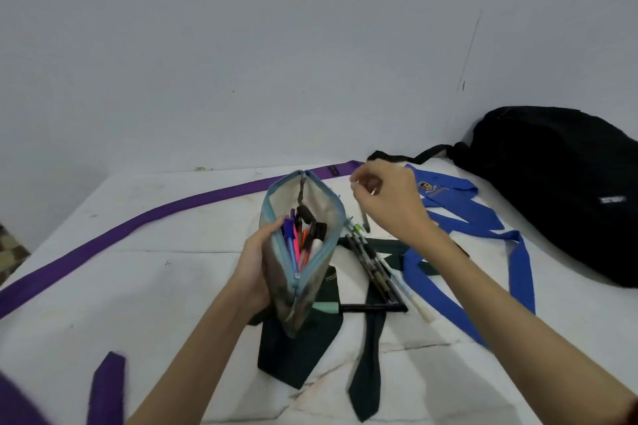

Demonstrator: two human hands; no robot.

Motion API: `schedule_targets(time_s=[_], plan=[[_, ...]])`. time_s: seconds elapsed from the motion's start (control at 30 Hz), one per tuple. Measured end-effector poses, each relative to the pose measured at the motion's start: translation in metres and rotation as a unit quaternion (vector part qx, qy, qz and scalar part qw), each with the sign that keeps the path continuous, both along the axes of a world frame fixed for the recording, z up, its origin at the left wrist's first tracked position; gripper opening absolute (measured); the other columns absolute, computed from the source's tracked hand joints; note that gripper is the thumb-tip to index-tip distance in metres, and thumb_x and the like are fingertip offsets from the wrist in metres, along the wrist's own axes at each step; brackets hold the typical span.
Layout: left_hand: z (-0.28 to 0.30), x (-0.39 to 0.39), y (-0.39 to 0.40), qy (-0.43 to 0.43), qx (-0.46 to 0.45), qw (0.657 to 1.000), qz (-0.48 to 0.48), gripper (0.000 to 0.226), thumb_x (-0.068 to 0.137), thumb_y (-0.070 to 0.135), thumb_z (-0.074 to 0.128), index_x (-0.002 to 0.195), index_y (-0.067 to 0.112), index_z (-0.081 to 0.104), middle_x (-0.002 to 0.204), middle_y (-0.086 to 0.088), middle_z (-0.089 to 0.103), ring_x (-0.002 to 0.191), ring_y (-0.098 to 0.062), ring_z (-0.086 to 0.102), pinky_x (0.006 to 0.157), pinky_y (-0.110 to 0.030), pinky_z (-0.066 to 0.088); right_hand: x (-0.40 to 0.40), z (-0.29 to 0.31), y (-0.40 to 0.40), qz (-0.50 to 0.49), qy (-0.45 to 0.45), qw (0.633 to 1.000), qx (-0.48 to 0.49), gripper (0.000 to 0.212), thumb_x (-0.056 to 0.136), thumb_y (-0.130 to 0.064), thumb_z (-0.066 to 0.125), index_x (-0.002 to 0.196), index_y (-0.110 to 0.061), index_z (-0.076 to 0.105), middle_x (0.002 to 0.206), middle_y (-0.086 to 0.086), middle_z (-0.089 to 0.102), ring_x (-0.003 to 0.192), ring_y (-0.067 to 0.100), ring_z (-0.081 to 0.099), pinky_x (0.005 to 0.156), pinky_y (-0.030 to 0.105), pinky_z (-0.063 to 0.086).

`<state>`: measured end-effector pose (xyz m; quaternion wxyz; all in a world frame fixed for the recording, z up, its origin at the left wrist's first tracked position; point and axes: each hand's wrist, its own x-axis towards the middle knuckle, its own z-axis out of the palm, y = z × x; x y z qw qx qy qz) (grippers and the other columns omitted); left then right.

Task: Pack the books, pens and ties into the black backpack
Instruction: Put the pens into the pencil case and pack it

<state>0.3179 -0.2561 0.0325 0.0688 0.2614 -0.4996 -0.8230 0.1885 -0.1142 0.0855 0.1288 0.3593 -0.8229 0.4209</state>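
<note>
my left hand (pixel 253 267) holds the grey fabric pencil pouch with the blue zip (pixel 301 252) upright, its mouth gaping and coloured pens standing inside. my right hand (pixel 385 198) hovers just beyond that mouth, its grip curled narrow; whether it pinches anything i cannot tell. the loose dark pens (pixel 374 264) lie below my right wrist on the white tabletop (pixel 145 272), long axes running toward me. the black fabric backpack (pixel 559 190) sits well off to my right.

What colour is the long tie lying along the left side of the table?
Purple. The long tie shows clearly in the head view.
</note>
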Motion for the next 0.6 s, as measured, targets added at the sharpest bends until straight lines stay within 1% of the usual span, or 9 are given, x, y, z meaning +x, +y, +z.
schedule_targets(time_s=[0.07,0.1,0.17,0.23,0.3,0.37,0.47,0.53,0.6], plan=[[-0.001,0.006,-0.014,-0.002,-0.021,0.999,0.033,0.028,0.090,0.041,0.049,0.096,0.016,0.060,0.081,-0.008,0.063,0.075,-0.022,0.059,0.073,-0.032,0.048,0.003,-0.019,0.006,0.041,-0.057,0.994,0.088,0.010,0.084,-0.010,0.062,0.074,-0.011,0.065,0.069,-0.001,0.062,0.059,0.005,0.052,0.064,0.023,0.044],[-0.001,0.009,-0.020,-0.002,-0.029,0.999,0.046,0.027,0.091,0.041,0.048,0.095,0.017,0.060,0.082,-0.008,0.062,0.075,-0.022,0.059,0.073,-0.032,0.048,0.006,-0.030,0.008,0.093,-0.110,0.976,0.162,0.010,0.084,-0.011,0.064,0.075,-0.009,0.066,0.071,0.001,0.064,0.059,0.004,0.051,0.061,0.021,0.044],[-0.002,0.013,-0.029,-0.002,-0.039,0.997,0.065,0.026,0.092,0.040,0.046,0.095,0.017,0.058,0.083,-0.008,0.061,0.075,-0.021,0.058,0.070,-0.031,0.047,0.014,-0.049,0.010,0.198,-0.188,0.912,0.306,0.013,0.081,-0.020,0.073,0.081,-0.008,0.068,0.077,0.000,0.064,0.064,0.005,0.053,0.059,0.015,0.044],[-0.004,0.015,-0.033,-0.002,-0.043,0.996,0.077,0.028,0.094,0.040,0.044,0.100,0.016,0.057,0.086,-0.008,0.060,0.077,-0.021,0.058,0.066,-0.031,0.046,0.021,-0.066,0.008,0.245,-0.193,0.862,0.399,0.026,0.076,-0.029,0.078,0.091,-0.012,0.066,0.082,-0.004,0.060,0.073,0.010,0.054,0.063,0.020,0.043],[-0.005,0.015,-0.034,-0.006,-0.031,0.996,0.079,0.032,0.094,0.041,0.044,0.109,0.016,0.056,0.088,-0.008,0.060,0.080,-0.022,0.058,0.066,-0.032,0.046,0.027,-0.075,0.005,0.236,-0.162,0.856,0.430,0.031,0.075,-0.026,0.079,0.097,-0.012,0.062,0.085,-0.003,0.054,0.077,0.015,0.050,0.060,0.021,0.039],[-0.006,0.015,-0.034,-0.009,-0.016,0.997,0.079,0.032,0.093,0.042,0.045,0.108,0.016,0.057,0.085,-0.008,0.061,0.078,-0.021,0.060,0.064,-0.031,0.048,0.028,-0.078,0.001,0.230,-0.152,0.858,0.433,0.028,0.077,-0.020,0.076,0.099,-0.009,0.062,0.087,-0.001,0.053,0.079,0.017,0.049,0.058,0.020,0.038],[-0.007,0.011,-0.032,-0.003,0.013,0.998,0.060,0.033,0.091,0.043,0.047,0.098,0.014,0.061,0.069,-0.005,0.068,0.061,-0.016,0.066,0.052,-0.025,0.054,0.017,-0.066,0.007,0.224,-0.168,0.860,0.427,0.028,0.081,-0.017,0.072,0.107,-0.009,0.062,0.091,0.001,0.057,0.079,0.015,0.052,0.068,0.022,0.044],[-0.006,0.008,-0.028,0.015,0.026,0.998,0.046,0.031,0.090,0.041,0.050,0.093,0.013,0.063,0.063,-0.003,0.069,0.055,-0.014,0.067,0.050,-0.024,0.055,0.006,-0.039,0.015,0.184,-0.213,0.903,0.325,0.034,0.084,-0.010,0.067,0.116,-0.011,0.056,0.090,0.005,0.060,0.073,0.011,0.055,0.066,0.020,0.048],[-0.007,0.003,-0.020,0.028,0.023,0.999,0.036,0.023,0.084,0.034,0.056,0.089,0.012,0.063,0.065,-0.005,0.068,0.058,-0.016,0.066,0.054,-0.025,0.055,-0.003,-0.003,0.021,0.110,-0.248,0.955,0.121,0.050,0.084,-0.002,0.063,0.129,-0.016,0.046,0.078,0.005,0.060,0.060,0.009,0.055,0.054,0.015,0.046]])
